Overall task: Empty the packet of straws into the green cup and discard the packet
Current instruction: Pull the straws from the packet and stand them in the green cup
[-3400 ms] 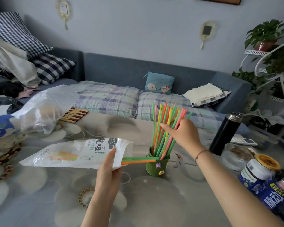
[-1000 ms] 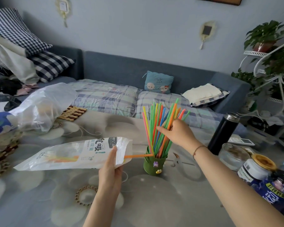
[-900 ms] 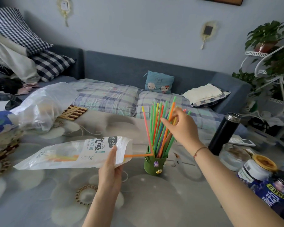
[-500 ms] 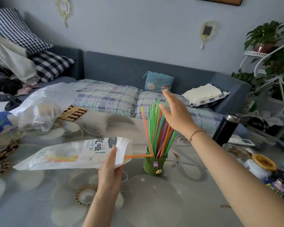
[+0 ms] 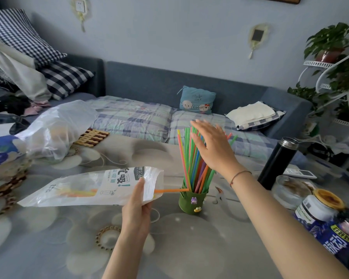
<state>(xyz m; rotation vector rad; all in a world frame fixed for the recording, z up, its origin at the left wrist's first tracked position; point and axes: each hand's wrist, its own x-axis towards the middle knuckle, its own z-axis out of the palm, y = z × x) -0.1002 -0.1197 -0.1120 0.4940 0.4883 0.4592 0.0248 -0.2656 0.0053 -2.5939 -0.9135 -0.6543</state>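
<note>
The left hand [image 5: 136,206] pinches the packet [image 5: 93,187] level above the surface [image 5: 189,248], an orange straw [image 5: 170,190] poking from its mouth toward the green cup [image 5: 192,202]. The right hand [image 5: 213,147], fingers spread, rests against the upright straws [image 5: 191,158] standing in that cup.

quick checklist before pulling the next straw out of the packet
1. Left hand holds the packet near its open end: ok.
2. Right hand open and free to grasp: ok.
3. Orange straw sticks out of the packet mouth, reachable: ok.
4. Green cup upright on the table: ok.
5. Packet emptied: not ok, straws show inside.
6. Place to discard the packet: cannot tell.
</note>
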